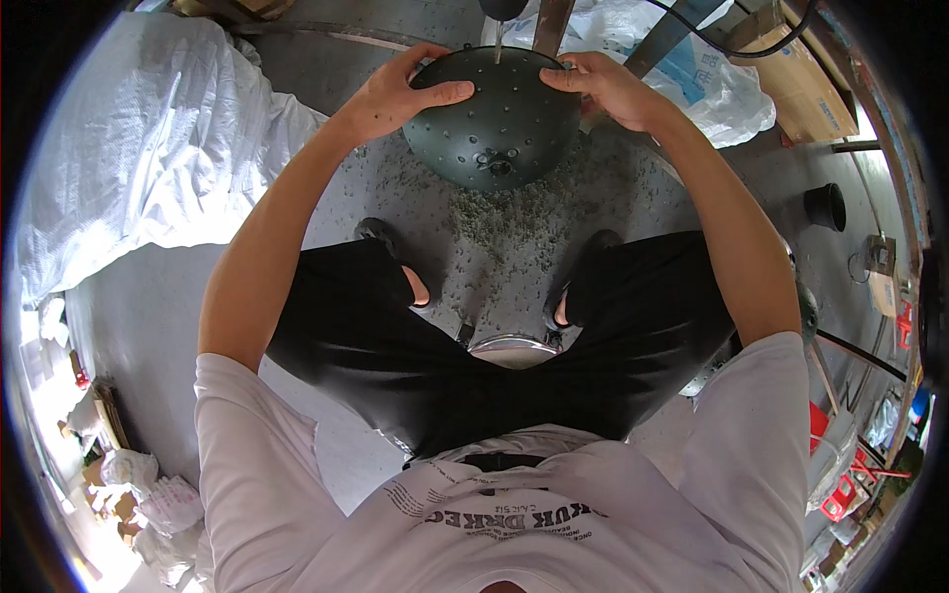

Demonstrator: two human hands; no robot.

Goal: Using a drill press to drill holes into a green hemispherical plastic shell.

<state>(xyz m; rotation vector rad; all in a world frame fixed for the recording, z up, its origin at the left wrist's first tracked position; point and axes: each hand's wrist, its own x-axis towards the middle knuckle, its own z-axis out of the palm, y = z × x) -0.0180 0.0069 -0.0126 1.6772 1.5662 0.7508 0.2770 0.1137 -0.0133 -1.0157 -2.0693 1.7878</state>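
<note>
My left hand (393, 97) and right hand (615, 91) clasp opposite sides of a dark-green, studded, rubbery-looking ball (494, 124), I'd judge light, springy and best gripped there.

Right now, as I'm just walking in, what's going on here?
A seated person in black trousers is holding a dark green, rounded, studded object with two bare hands. The left hand grips its left edge and the right hand its right edge, thumbs on top. A thin metal bit points down at its far side; whether it touches is hard to tell. Small green shavings lie scattered on the grey floor.
</note>
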